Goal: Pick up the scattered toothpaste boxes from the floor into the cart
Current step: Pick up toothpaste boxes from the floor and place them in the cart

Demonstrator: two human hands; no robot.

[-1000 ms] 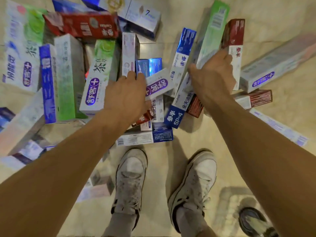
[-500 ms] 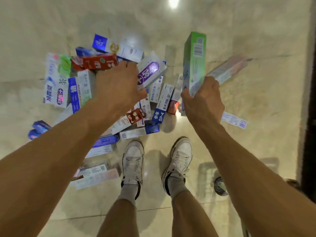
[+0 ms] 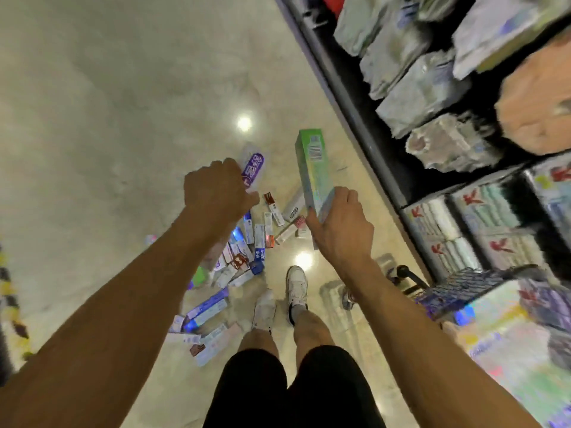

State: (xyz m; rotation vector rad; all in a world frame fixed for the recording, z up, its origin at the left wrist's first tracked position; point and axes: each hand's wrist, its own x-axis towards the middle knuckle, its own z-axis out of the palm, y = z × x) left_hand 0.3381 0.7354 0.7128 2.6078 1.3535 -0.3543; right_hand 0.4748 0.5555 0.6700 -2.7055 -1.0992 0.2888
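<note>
Head camera looks steeply down from standing height at the floor (image 3: 123, 118)

A dark shelf unit (image 3: 349, 97) runs along the right side above a glossy beige floor (image 3: 108, 134). Its upper level holds soft, plastic-wrapped packs (image 3: 423, 91) in pale grey-green, blurred, with an orange-pink pack (image 3: 537, 100) beside them. Lower down stand stacked packs with red lettering (image 3: 482, 223). Two round light reflections shine on the floor, one farther off (image 3: 244, 123) and one near the feet (image 3: 304, 260). The person wears black shorts (image 3: 293, 387) and white sneakers, the left shoe (image 3: 264, 308) just behind the right shoe (image 3: 297, 284). A blurred yellow-and-black shape (image 3: 7, 291) sits at the left edge.
</note>
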